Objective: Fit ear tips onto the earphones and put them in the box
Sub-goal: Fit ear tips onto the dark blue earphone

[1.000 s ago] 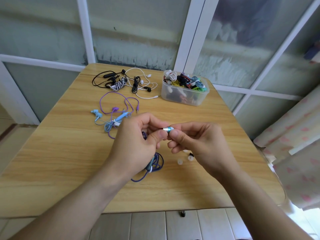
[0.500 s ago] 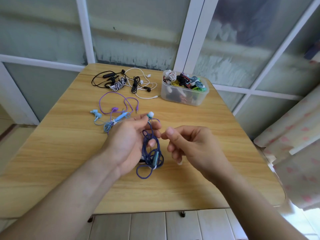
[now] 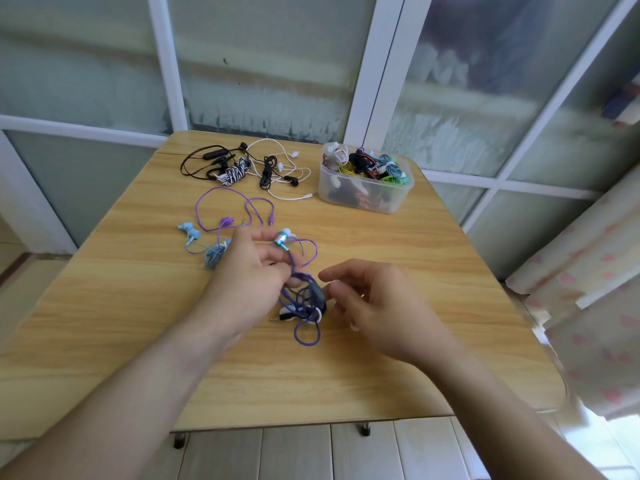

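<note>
L hand [image 3: 252,271] pinches the blue earphones [image 3: 301,292] w/ fingers curled round the cord just below one bud [image 3: 284,237], so the bud sticks up clear of the fingers, tip end out; a pale tip looks fitted on it, tho it's small & a bit blurred. Rest of the cord hangs in a loose bundle under the hand, down to the table [image 3: 138,306], prob. so it stays together as one lump for the drop into the box. R hand [image 3: 374,306] sits just beside the bundle, fingers loosely curled, thumb & forefinger near the inline remote but holding nothing that I can see; looks like it's reaching in for the 2nd bud, which I can't pick out in the tangle. Box [image 3: 367,188] stands at the far R of the table, well apart from the hands, already full of coiled sets. Other earphones wait in a row at the far side & left: purple set [image 3: 235,206], light blue set [image 3: 204,244], black & white ones [image 3: 249,168] — laid apart from the box, so likely not done yet.
</note>
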Tool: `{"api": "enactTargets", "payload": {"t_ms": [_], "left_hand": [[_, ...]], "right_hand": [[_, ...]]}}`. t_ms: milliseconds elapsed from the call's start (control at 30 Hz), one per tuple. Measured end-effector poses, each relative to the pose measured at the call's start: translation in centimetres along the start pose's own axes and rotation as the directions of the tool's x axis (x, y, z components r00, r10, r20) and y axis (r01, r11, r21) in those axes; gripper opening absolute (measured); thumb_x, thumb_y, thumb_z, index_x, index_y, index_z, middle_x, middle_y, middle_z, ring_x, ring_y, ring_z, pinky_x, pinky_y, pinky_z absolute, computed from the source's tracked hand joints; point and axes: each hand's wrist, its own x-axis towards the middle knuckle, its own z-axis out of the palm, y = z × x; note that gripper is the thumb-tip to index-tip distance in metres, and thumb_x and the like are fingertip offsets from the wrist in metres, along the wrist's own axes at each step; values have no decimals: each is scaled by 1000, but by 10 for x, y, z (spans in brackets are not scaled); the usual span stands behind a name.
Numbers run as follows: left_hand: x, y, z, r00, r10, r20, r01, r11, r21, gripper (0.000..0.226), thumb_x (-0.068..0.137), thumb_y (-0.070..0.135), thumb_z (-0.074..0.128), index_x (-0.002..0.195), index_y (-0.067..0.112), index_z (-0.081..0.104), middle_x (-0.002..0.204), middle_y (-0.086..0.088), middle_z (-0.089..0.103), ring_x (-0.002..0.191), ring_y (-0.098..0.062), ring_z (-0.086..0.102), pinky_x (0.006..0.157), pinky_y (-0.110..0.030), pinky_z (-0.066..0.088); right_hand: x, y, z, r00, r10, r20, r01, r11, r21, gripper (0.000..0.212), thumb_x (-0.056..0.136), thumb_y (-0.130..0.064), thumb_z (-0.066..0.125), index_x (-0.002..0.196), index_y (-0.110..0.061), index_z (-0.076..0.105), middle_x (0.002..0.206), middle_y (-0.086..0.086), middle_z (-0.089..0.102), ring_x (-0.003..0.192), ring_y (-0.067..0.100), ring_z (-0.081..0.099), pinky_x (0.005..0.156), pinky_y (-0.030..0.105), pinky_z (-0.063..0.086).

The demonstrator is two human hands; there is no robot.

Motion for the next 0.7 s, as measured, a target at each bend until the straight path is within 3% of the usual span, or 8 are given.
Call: {"api": "enactTargets", "payload": {"t_ms": [67,167,233,300,367,500,600,700], "left_hand": [[2,-6,-2,997,62,-42,-50,969,242,35,90,-5,51,114,18,42,85,-1,71,78,-19,69,76,-35,54],[2,-5,-7,999,35,-35,-24,955,295,37,89,10,60,120,20,42,83,3,73,84,-21,67,79,-37,52],[2,-2,-13,1000,11,-7,-8,941,338,39,90,15,62,123,22,43,87,3,73,79,-20,64,82,-39,50],[0,3,-19,998,5,70,-34,905,425,28,92,19,61,117,26,51,86,1,72,69,-19,60,77,-40,52],[-2,7,-24,984,0,177,-88,866,492,15,94,28,56,108,31,58,86,1,73,71,-17,64,76,-41,52],[-9,10,-29,904,-43,425,-213,817,535,33,86,51,61,116,38,58,93,8,71,81,-3,67,79,-26,54],[-15,10,-26,837,-54,544,-283,809,516,46,73,34,82,112,39,58,90,14,72,74,4,65,70,-14,50],[-12,3,-23,878,60,474,-388,668,635,32,67,27,80,91,35,61,73,11,68,63,-3,61,62,-23,50]], "right_hand": [[-1,-1,2,999,-47,3,47,989,-141,16,94,-18,58,101,-25,71,77,-10,73,66,3,63,65,21,49],[-3,-5,4,995,-98,25,101,967,-233,14,92,-20,62,97,-27,73,81,-14,73,64,-7,58,61,6,40],[-4,-7,3,992,-124,19,125,961,-248,13,90,-20,64,96,-27,74,77,-14,72,60,-7,55,58,7,38],[-4,-8,1,990,-143,16,143,962,-232,12,89,-20,66,95,-25,75,74,-14,70,57,-7,54,55,8,36],[-4,-10,2,987,-157,25,158,962,-221,10,89,-20,67,94,-24,76,75,-11,72,56,-6,54,54,8,34],[-2,-9,7,983,-182,-3,177,957,-230,10,89,-20,66,92,-24,75,77,-9,73,57,-3,53,57,11,37],[-1,-8,14,985,-168,-23,160,966,-202,12,88,-20,65,93,-26,74,80,-12,74,64,-1,59,62,10,40],[0,-8,17,984,-167,-57,162,983,-86,11,88,-20,67,94,-26,75,81,-13,75,73,1,67,71,18,51]]}}
